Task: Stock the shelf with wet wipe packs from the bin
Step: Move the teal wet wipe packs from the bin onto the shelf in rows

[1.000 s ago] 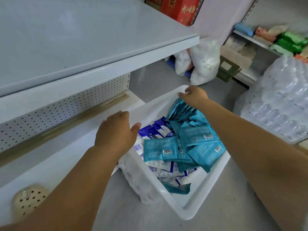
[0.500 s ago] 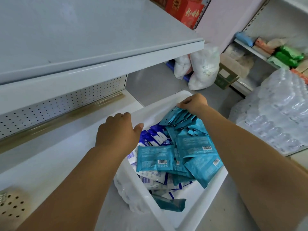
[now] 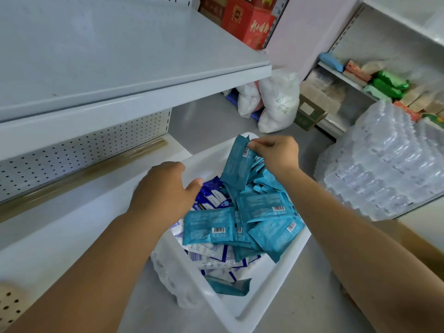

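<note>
Centre frame, above bin (image 3: 276, 284): my right hand (image 3: 276, 155) pinches top seam of teal wet wipe pack (image 3: 236, 167), thumb and fingertips clamped on it, pack hanging upright, lower end down among pile. Left hand (image 3: 165, 191) grips bin's rim on shelf side, fingers curled over edge, thumb out. Other packs (image 3: 209, 227) heaped loose in bin, teal over white-blue. Judgement: pack light, soft, floppy, film likely slick; seam pinch lets it swing. Better hold across flat middle before laying on shelf (image 3: 60, 236), left of frame.
</note>
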A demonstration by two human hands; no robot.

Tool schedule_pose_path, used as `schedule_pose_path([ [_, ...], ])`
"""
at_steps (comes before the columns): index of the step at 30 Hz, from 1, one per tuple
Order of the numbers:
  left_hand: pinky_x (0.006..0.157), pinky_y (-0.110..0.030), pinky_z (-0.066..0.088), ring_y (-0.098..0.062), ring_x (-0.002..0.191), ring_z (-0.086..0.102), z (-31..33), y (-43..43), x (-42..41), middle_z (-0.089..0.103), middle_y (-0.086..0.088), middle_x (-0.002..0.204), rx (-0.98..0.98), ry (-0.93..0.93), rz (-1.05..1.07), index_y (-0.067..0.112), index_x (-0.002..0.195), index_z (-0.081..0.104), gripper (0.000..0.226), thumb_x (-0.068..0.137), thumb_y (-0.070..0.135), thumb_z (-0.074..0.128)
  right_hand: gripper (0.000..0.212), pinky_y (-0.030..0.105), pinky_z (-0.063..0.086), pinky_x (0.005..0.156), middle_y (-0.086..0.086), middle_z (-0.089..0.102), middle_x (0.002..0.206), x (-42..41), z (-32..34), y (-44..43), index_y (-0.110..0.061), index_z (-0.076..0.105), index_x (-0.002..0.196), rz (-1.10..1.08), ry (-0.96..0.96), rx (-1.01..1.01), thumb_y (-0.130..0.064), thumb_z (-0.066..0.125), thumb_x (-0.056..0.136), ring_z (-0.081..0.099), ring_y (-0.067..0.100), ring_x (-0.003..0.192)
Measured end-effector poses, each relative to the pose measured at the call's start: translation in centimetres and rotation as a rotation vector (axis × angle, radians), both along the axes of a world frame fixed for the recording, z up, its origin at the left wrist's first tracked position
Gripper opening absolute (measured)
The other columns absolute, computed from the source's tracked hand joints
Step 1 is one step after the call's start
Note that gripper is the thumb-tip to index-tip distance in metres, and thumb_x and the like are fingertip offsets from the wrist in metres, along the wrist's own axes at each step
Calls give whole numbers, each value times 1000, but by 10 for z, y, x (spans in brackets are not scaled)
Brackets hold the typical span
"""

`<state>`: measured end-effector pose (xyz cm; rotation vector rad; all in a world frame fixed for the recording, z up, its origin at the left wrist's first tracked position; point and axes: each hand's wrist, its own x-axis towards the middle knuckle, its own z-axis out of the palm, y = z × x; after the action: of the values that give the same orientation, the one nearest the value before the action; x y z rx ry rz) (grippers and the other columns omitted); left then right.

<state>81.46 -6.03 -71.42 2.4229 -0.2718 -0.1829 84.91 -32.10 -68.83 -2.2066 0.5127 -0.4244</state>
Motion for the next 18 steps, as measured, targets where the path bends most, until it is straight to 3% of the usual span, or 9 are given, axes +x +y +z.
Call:
schedule_pose_path([
  [3,104,-32,38,-13,133,48,10,-3,-9,52,6,146,-286,124,-14,23,141,52,60,91,55,60,6,26,59,81,-7,77,79,-30,12,24,-21,82,87,104,-65,79,-18,82,82,74,11,79],
  [7,107,-30,38,-5,132,48,17,6,-11,49,10,149,-604,323,37,29,145,47,74,82,62,66,16,40,61,87,9,79,91,-64,24,58,-6,80,97,231,-104,348,-12,80,82,75,31,90],
  [10,103,-37,47,-10,117,64,24,19,-14,65,11,131,-764,471,16,29,135,57,78,69,67,74,24,42,60,87,17,77,96,-75,32,80,0,77,99,320,-126,536,-12,76,78,73,32,89],
  [12,100,-48,52,-20,103,72,31,28,-18,75,3,110,-836,528,-40,25,117,70,57,70,58,79,21,37,61,83,16,77,96,-77,38,92,0,76,100,352,-140,572,-9,74,82,73,27,87],
  [14,98,-52,53,-24,98,74,41,37,-23,77,-2,103,-886,524,-43,19,110,72,43,76,44,77,16,32,60,81,11,78,93,-78,46,103,-1,76,100,375,-151,559,-6,71,86,74,24,86],
  [18,95,-50,55,-21,93,75,66,59,-32,78,0,98,-915,421,57,19,105,73,43,71,46,74,17,31,60,85,4,78,97,-82,69,128,-11,74,108,328,-217,436,-16,71,91,74,16,91],
])
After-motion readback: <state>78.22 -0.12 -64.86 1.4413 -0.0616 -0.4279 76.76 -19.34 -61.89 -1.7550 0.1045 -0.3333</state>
